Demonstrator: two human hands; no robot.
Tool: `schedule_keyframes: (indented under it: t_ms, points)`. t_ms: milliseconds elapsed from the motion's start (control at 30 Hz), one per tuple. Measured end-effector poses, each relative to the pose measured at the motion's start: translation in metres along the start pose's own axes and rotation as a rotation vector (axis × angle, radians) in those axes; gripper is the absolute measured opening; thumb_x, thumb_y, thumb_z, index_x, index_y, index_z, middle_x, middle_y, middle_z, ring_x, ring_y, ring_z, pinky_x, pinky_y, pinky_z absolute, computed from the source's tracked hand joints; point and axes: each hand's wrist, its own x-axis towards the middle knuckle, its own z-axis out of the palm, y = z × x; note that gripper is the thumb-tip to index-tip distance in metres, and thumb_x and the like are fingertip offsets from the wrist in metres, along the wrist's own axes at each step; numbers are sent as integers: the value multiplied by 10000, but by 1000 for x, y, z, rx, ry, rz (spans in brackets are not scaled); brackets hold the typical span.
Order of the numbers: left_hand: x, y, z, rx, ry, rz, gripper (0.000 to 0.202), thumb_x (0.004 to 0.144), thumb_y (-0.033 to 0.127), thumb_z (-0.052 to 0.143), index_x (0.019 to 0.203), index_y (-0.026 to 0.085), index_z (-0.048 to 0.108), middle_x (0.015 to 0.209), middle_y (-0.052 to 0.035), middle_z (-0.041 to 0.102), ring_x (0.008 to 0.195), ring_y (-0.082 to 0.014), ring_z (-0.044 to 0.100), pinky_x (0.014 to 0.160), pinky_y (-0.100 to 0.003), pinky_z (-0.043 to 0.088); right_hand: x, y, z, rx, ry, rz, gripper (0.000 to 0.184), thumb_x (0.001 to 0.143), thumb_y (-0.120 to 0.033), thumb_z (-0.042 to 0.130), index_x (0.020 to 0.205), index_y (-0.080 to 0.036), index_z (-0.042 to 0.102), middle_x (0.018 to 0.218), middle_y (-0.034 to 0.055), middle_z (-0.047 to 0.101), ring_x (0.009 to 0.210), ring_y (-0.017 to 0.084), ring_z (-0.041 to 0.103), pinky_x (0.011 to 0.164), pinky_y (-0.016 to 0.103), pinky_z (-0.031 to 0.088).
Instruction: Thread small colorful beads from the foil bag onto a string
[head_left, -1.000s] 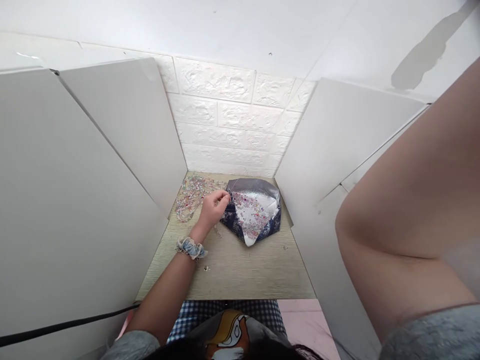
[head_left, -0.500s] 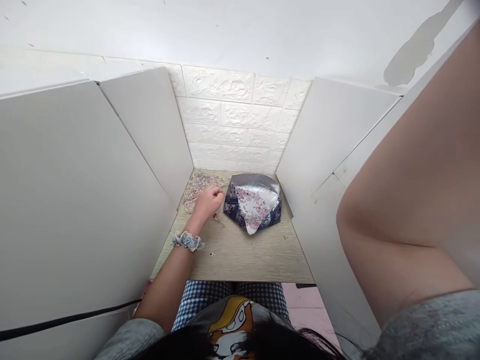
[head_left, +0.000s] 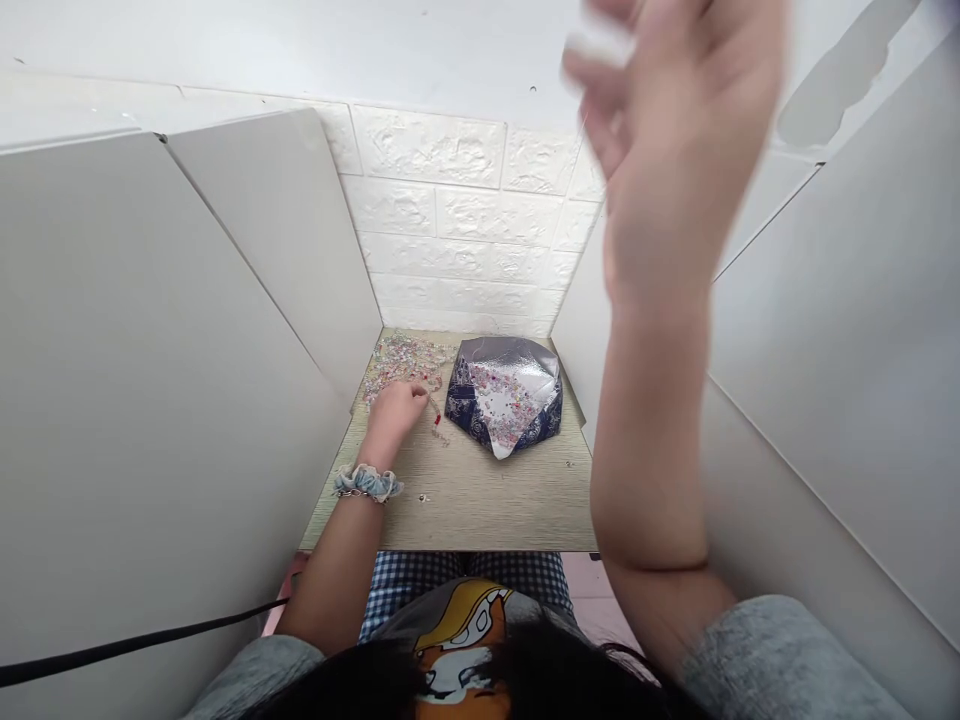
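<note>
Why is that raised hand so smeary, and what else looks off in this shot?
Head view: the right hand is blurred and looms large near the lens; the silver foil shows soft glare; the scattered beads are too small to see individually.

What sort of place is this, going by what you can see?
It looks like a makeshift home craft corner: white panels boxing in a wood-grain desk, a brick-textured white wall, and loose beads beside a folded foil-lined blue wrapper.
</note>
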Motion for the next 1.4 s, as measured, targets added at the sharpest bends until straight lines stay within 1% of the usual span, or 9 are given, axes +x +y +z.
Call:
schedule_keyframes:
  t_ms: [67,200,300,400,500,700,1033,1200,1400]
  points:
    - [-4,-3,-8,57,-28,-33,277,663,198,464,854,223,663,925,-74,643,840,-239,556,713,-317,397,-21,31,-5,-172,62,-94,117,829,-229,380,718,-204,409,804,-40,501,923,90,522,800,219,398]
    - [-10,6,-29,-5,180,-14,357,708,131,388,971,184,623,1022,-117,589,946,-269,520,806,-378,386,-71,104,-18,-432,-183,279,144,833,-252,367,724,-194,442,687,-17,533,662,113,537,700,307,450]
    - [-8,27,-31,-340,319,113,344,779,199,339,1022,165,580,1076,-94,560,1017,-211,484,890,-333,351,-102,138,-17,-619,-201,260,114,782,-251,441,701,-194,496,815,16,532,818,156,517,797,350,406]
    - [-5,52,-13,-810,101,256,396,818,350,316,1098,148,511,1077,-81,565,965,-165,515,826,-277,396,-120,155,-8,-682,-139,239,102,762,-249,459,717,-196,533,1125,55,447,1080,198,392,926,377,302]
    - [-3,68,12,-988,-12,343,402,819,390,315,1032,130,536,1030,-80,582,899,-148,530,757,-239,406,-127,165,-3,-709,15,290,112,760,-208,423,715,-195,524,1121,67,448,1100,182,378,941,345,286]
    - [0,71,40,-571,185,344,373,831,400,291,793,150,564,729,-52,595,684,-139,526,632,-231,372,-132,181,-15,-834,149,348,125,768,-214,379,703,-191,484,1057,77,481,1072,183,395,929,340,285]
    - [10,70,64,138,-69,445,309,843,179,255,1023,67,480,881,-149,599,786,-175,585,683,-248,382,-130,196,-13,-1128,57,446,130,810,-266,370,816,-184,471,994,90,511,998,264,411,912,620,76]
    - [9,67,59,206,-87,490,288,826,139,274,1016,72,480,858,-154,607,806,-206,591,707,-298,403,-120,206,-25,-1265,53,266,217,848,-292,307,955,-174,455,1060,91,503,1034,241,395,927,612,58]
    - [8,57,47,305,5,492,291,859,236,231,1040,144,440,840,-124,612,794,-227,596,671,-333,423,-129,209,-58,-1483,-170,29,253,845,-223,306,1033,-174,467,1209,93,438,1114,229,342,970,563,13]
